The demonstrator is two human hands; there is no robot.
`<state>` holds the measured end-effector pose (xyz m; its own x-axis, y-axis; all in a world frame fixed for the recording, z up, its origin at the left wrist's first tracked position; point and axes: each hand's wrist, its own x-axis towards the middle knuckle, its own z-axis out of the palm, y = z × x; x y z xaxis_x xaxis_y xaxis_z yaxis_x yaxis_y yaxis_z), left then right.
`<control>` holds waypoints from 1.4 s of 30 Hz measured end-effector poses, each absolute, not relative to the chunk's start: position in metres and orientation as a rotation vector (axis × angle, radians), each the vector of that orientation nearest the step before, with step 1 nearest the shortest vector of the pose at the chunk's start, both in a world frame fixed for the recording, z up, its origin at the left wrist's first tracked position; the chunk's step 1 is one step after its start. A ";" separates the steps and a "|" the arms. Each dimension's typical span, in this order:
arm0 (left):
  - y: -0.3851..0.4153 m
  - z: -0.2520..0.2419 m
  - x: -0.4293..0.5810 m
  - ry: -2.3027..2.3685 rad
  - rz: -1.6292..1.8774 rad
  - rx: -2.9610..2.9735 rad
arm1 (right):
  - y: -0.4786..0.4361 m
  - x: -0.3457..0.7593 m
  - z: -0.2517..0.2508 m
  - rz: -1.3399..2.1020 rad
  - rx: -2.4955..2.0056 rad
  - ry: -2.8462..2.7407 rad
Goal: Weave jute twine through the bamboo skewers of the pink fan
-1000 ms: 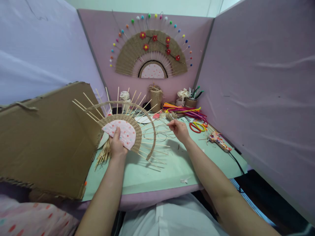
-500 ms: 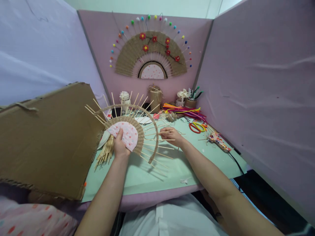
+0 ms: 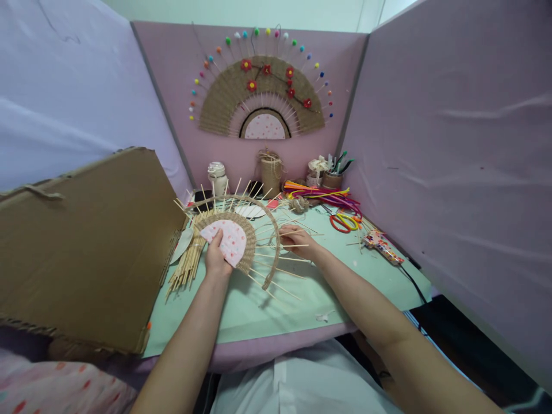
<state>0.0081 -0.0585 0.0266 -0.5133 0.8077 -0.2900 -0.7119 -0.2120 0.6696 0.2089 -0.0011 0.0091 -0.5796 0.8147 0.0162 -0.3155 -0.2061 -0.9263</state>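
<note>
My left hand grips a half-made fan by its pink spotted centre, thumb on top. The fan has a woven twine band, a twine outer arc and bamboo sticks fanning outward. It is held low over the mint green table, tilted toward me. My right hand is closed at the fan's right side, fingers pinched among the sticks and the loose twine. A bundle of spare bamboo sticks lies on the table under the fan's left edge.
A large cardboard sheet leans at the left. A finished fan hangs on the pink back wall. Along the back stand a jar, a twine spool, a tool pot, pipe cleaners, scissors and a glue gun.
My left hand has lowered the fan toward the table and turned it flatter. My right hand has come back from the loose twine to the fan's right edge.
</note>
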 end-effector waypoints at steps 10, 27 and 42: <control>-0.060 0.027 0.009 0.963 1.843 0.159 | 0.001 0.207 0.001 1.913 -0.607 -1.276; -0.058 0.025 0.010 0.962 1.880 0.200 | 0.001 0.218 0.013 2.062 -0.504 -1.181; -0.060 0.048 0.053 0.622 1.230 0.630 | 0.017 0.239 0.019 1.585 -0.608 -1.090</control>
